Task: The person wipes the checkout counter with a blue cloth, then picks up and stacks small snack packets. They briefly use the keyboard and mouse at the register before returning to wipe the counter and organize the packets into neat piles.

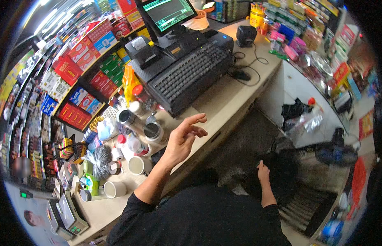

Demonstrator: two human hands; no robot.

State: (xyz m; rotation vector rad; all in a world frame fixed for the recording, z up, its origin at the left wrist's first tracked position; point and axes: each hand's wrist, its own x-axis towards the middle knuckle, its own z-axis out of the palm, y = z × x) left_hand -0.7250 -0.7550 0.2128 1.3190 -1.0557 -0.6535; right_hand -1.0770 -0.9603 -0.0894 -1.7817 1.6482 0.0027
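Observation:
My left hand point(183, 140) hovers over the front edge of the wooden counter point(203, 106). Its fingers are apart and hold nothing. Beyond it stands a black cash register with a keyboard point(191, 75), a lit screen point(168, 13) and a receipt printer point(140, 50). Left of the hand are a lidded jar point(153, 132), a steel tumbler point(129, 120) and a plastic bottle point(137, 146). My right hand point(263, 173) is low at my right side, fingers partly curled, against a dark blurred area. Whether it grips anything cannot be made out.
Two pale cups point(138, 166) point(115, 189), a bundle of grey plastic bags point(98, 161) and a weighing scale point(69, 212) occupy the counter's left end. A small black speaker point(246, 36) with a looping cable stands farther right. Shelves of boxed goods point(101, 43) line the left.

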